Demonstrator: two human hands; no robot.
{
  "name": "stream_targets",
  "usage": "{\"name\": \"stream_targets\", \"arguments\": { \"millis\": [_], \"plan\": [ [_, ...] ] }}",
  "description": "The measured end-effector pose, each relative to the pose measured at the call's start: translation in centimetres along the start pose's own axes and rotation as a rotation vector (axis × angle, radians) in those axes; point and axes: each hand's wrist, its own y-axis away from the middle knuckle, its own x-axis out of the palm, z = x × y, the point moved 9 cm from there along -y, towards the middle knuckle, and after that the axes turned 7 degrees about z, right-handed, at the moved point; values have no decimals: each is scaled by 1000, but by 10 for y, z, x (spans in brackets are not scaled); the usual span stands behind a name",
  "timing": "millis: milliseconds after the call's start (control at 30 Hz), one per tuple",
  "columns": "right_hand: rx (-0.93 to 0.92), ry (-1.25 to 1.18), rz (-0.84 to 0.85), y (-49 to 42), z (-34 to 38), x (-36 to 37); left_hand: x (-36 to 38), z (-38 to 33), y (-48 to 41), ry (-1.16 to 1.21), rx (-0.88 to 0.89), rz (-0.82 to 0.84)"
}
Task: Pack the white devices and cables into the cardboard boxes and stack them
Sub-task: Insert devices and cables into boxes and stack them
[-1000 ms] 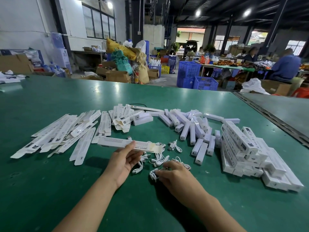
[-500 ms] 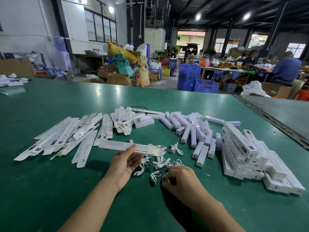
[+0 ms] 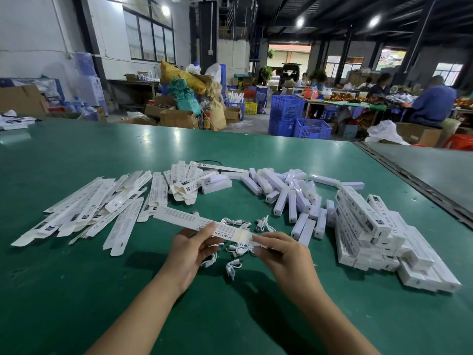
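Centrally, left hand pinches flat white box mid-length; right hand pinches its end flap. Cables partly hidden under both hands; box txt cut off by thumb.

This is a packing workshop in a warehouse hall. On a broad green-topped work table lie heaps of flat unfolded white cardboard boxes at 10 o'clock and a stack of closed white cardboard boxes at 3 o'clock. Beyond it are brown cardboard cartons and stuffed yellow and green sacks at 12, blue plastic lattice crates at 1, and seated people at laden tables at 2. Dark steel roof beams run overhead.
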Motion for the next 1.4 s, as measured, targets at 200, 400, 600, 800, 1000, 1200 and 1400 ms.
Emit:
{"name": "stream_targets", "arguments": {
  "millis": [200,400,600,800,1000,1200,1400],
  "plan": [
    [249,-343,-67,-1,-21,4,15,-3,8,-56,64,53],
    [347,-528,-90,3,-35,6,25,-3,13,-144,99,113],
    [351,-570,-69,3,-36,13,29,-3,13,-69,101,104],
    [279,-663,52,1,-24,21,22,-4,10,-6,91,66],
    [270,-716,49,0,-24,18,21,-1,10,-10,61,97],
    [289,-683,27,-1,-30,17,23,-2,11,-40,37,112],
    [282,-512,-30,0,-32,13,33,1,15,-28,48,171]
  ]
}}
